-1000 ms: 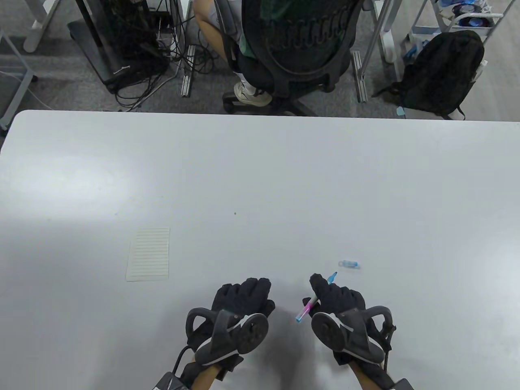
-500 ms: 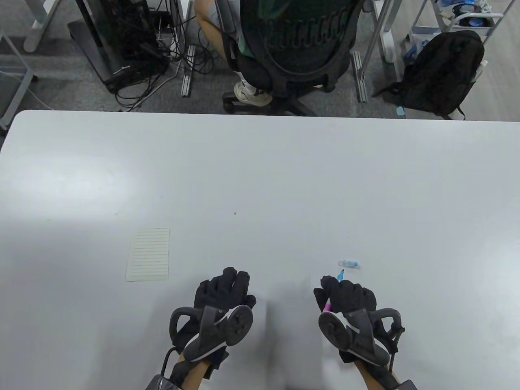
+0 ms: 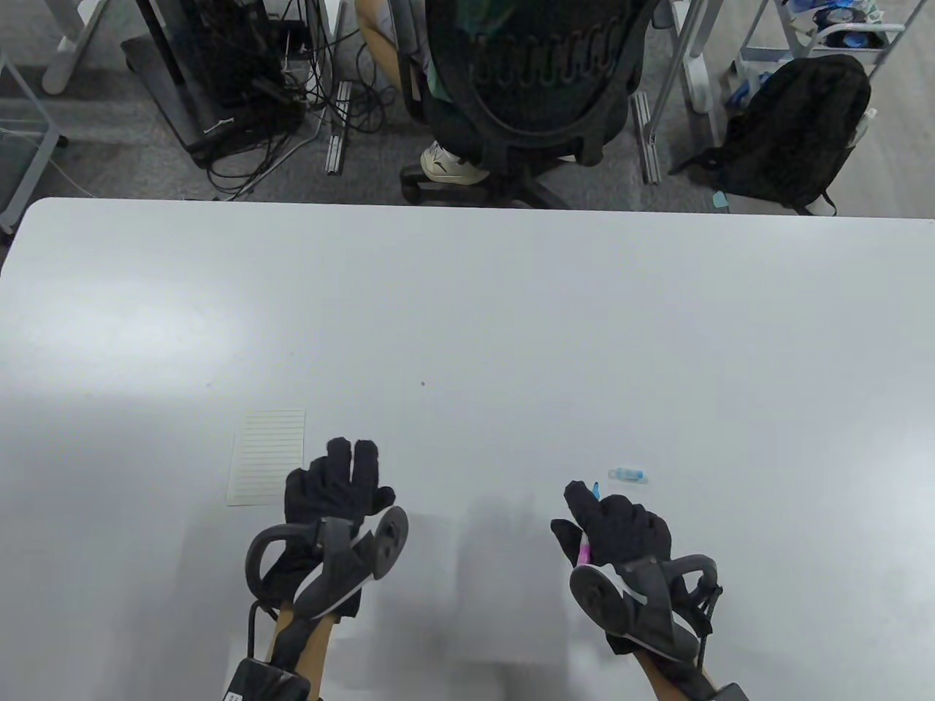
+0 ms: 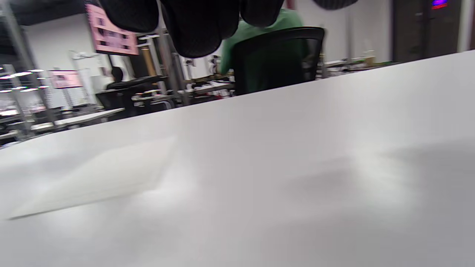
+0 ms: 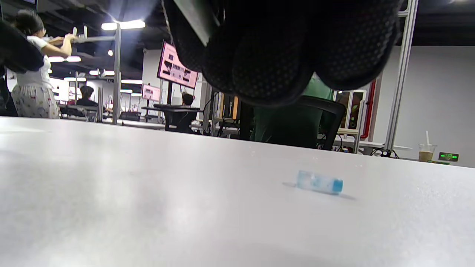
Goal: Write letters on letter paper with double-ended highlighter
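A small lined letter paper [image 3: 266, 456] lies flat on the white table [image 3: 467, 307], left of centre; it shows blurred in the left wrist view [image 4: 100, 176]. My left hand [image 3: 343, 478] hovers just right of the paper's lower corner, fingers straight, holding nothing. My right hand [image 3: 592, 515] grips the double-ended highlighter [image 3: 585, 553], whose pink barrel and blue tip peek out between the fingers. The highlighter's clear blue cap [image 3: 629, 475] lies on the table just beyond the right hand, also seen in the right wrist view [image 5: 319, 182].
Beyond the table's far edge a person sits in a black office chair [image 3: 540, 87]. A black backpack [image 3: 796, 131] and a tangle of cables [image 3: 248, 102] lie on the floor there.
My left hand has moved left and forward, from beside the right hand to the paper's corner. The right hand turned the highlighter more upright and shifted slightly.
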`<state>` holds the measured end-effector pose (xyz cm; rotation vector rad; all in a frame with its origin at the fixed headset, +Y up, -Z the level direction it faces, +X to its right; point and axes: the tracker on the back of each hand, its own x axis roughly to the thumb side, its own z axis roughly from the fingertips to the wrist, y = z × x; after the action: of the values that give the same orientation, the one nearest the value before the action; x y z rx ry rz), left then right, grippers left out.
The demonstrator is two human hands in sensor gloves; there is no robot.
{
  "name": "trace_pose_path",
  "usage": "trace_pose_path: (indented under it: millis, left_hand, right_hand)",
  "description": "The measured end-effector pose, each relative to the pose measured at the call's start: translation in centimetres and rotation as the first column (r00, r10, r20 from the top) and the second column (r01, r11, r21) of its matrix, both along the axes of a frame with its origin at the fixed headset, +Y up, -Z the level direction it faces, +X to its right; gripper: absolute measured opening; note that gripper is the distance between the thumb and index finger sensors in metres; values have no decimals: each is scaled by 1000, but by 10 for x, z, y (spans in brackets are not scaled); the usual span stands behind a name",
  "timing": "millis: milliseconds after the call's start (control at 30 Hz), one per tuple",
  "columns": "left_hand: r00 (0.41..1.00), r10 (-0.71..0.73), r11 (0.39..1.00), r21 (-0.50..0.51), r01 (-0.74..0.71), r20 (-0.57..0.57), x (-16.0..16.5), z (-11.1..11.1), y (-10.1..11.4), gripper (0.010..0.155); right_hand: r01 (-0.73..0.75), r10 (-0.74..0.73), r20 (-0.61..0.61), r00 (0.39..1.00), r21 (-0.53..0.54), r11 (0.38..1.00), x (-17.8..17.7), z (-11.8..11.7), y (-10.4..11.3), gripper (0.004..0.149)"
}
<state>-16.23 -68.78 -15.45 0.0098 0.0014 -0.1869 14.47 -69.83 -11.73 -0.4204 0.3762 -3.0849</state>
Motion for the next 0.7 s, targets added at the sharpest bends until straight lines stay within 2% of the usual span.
trace_pose_path:
  millis: [133,267,567,700]
  left_hand:
    - [993,-54,995,-85,44,-109,-25,-16,-12,67]
    - [980,-14,992,-129,-12,-200,-44,-25,-19,67]
    - [947,-110,961,-276,24,-301,-61,-35,-37,69]
    - [942,-92,942,-335,-23,-323,-64,-37,-47,68]
  right_hand:
    - [-8,8,-14,1000,36,999,1,1,3,59]
    - [-5,5,-15,1000,46,999,1,1,3,54]
    - [20,-20,-8,1000,-5,1000,3,0,3,58]
    - [8,-8,-6,1000,-21,1000,2,-1,2,58]
